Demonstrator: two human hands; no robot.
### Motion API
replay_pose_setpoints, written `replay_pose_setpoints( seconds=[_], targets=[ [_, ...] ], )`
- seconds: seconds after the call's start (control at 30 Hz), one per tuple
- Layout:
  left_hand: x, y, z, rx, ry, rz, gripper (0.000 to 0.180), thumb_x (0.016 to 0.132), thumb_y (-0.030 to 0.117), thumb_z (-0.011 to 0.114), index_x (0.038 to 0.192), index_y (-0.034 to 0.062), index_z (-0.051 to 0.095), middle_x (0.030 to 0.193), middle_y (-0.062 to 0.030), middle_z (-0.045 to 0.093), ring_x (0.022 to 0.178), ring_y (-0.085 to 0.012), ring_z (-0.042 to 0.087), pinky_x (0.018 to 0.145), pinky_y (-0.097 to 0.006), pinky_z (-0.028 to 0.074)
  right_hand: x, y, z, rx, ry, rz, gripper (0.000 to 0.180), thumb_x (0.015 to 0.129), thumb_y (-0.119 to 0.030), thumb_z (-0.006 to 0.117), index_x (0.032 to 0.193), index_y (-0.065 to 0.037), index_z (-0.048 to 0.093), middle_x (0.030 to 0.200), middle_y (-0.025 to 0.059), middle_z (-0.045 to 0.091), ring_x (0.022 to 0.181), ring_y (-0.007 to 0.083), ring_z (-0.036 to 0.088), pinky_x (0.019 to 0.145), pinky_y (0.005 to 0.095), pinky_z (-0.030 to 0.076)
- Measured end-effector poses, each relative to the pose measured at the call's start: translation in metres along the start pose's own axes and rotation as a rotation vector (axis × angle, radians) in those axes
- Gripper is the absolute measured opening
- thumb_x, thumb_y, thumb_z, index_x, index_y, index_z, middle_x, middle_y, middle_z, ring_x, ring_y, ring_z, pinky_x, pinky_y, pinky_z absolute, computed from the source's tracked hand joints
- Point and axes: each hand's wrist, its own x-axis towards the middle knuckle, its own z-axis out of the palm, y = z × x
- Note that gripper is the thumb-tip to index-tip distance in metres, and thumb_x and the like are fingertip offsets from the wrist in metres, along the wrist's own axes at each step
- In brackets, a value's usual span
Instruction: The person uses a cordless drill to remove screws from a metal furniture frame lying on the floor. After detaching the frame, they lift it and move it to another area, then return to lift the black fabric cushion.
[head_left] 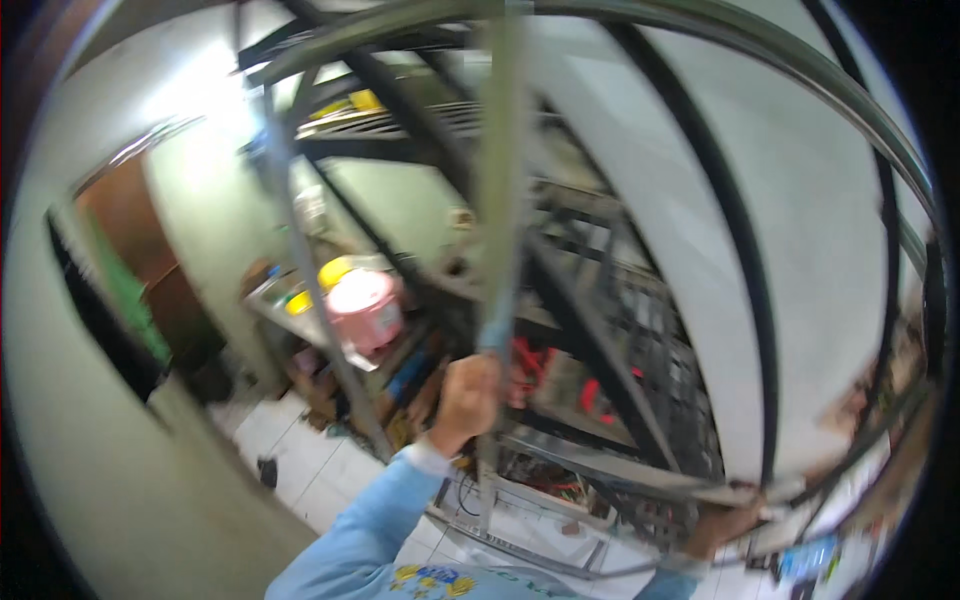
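A large welded metal frame of grey tubes and dark bars stands close in front of me. My left hand (468, 398) is closed in a fist against its upright post (500, 190). A pale blue patch (494, 335) shows on the post just above the fist; blur hides whether it is part of something held. Low on the right, my right hand (722, 527) reaches to a lower bar (640, 470) of the frame. Its fingers appear wrapped round that bar, though they are smeared. Both arms wear light blue sleeves.
Behind the frame, a pink round container (365, 312) and yellow-topped tubs (335, 272) sit on a cluttered bench. Dark metal racks (640, 330) with red items stand further right. White floor tiles (300, 465) lie below, with a brown door (135, 220) at far left.
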Motion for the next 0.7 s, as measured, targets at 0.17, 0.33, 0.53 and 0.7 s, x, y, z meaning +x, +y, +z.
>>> replay_pose_setpoints(
  seconds=[0.17, 0.33, 0.53, 0.7],
  targets=[
    [-0.022, 0.019, 0.004, -0.048, 0.292, -0.075, 0.063, 0.106, 0.054, 0.039, 0.137, 0.0002, 0.039, 0.130, -0.0167, 0.057, 0.113, -0.0259, 0.064, 0.095, -0.039, 0.053, -0.009, 0.014, 0.001, 0.277, -0.211, 0.013, 0.031, 0.103, -0.044, 0.053, 0.120, -0.018, 0.056, 0.105, 0.0054, 0.061, 0.096, 0.0243, 0.060, 0.087, 0.0469, 0.051],
    [-0.065, 0.010, -0.001, 0.276, 0.309, 0.068, 0.060, 0.107, 0.049, 0.037, 0.146, 0.0027, 0.036, 0.143, -0.0134, 0.044, 0.130, -0.0251, 0.047, 0.107, -0.040, 0.040, 0.006, -0.002, -0.055, 0.192, -0.011, 0.039, 0.063, 0.093, -0.060, 0.062, 0.136, -0.016, 0.048, 0.131, 0.0084, 0.047, 0.117, 0.0253, 0.051, 0.101, 0.0402, 0.039],
    [-0.084, -0.028, 0.002, 0.266, 0.363, -0.025, 0.069, 0.106, 0.056, 0.036, 0.155, 0.0081, 0.031, 0.151, -0.0127, 0.039, 0.141, -0.0310, 0.038, 0.115, -0.047, 0.031, 0.044, -0.010, -0.113, 0.277, 0.048, 0.071, 0.047, 0.099, -0.046, 0.057, 0.129, -0.010, 0.052, 0.124, 0.0089, 0.057, 0.096, 0.0253, 0.060, 0.086, 0.0385, 0.050],
    [-0.084, -0.002, 0.020, 0.413, 0.328, 0.065, 0.073, 0.105, 0.060, 0.034, 0.151, 0.0038, 0.029, 0.155, -0.0155, 0.031, 0.142, -0.0325, 0.037, 0.117, -0.051, 0.032, 0.039, -0.101, -0.102, 0.230, 0.098, -0.303, 0.033, 0.102, -0.031, 0.053, 0.121, -0.005, 0.045, 0.118, 0.0141, 0.050, 0.109, 0.0314, 0.057, 0.098, 0.0477, 0.051]
  ],
)
